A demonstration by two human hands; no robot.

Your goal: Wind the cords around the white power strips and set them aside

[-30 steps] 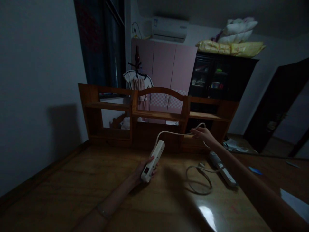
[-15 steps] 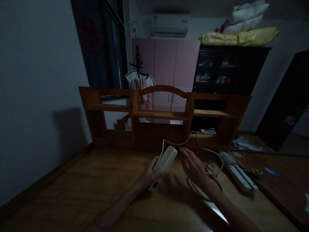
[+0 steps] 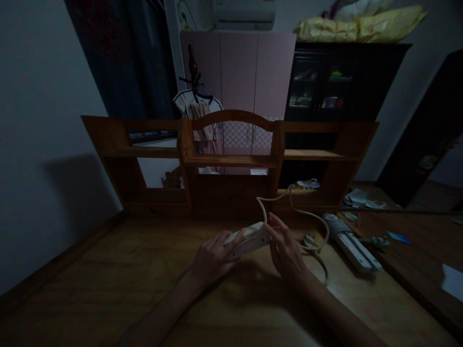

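A white power strip (image 3: 249,242) is held above the wooden desktop, tilted with its right end higher. My left hand (image 3: 211,258) wraps round its left part, fingers over the top. At the other end, my right hand (image 3: 287,255) has its fingers closed against the tip, by the place where the cord (image 3: 307,212) comes out. That pale cord arches up towards the shelf and loops down to the right. Its plug (image 3: 309,242) seems to lie behind my right hand, dim in the low light. The strip's sockets are not clearly visible.
A second white power strip (image 3: 358,253), grey cord wound round one end, lies at the desk's right. Behind stands a wooden shelf unit (image 3: 231,160). A wall (image 3: 36,193) borders the left. Beyond the right edge, a lower surface holds a blue packet (image 3: 399,237) and white paper (image 3: 453,280).
The power strip has turned from steep to nearly level. My right hand has come in from the side to touch its end. My left hand has shifted its hold, and the view has tipped down.
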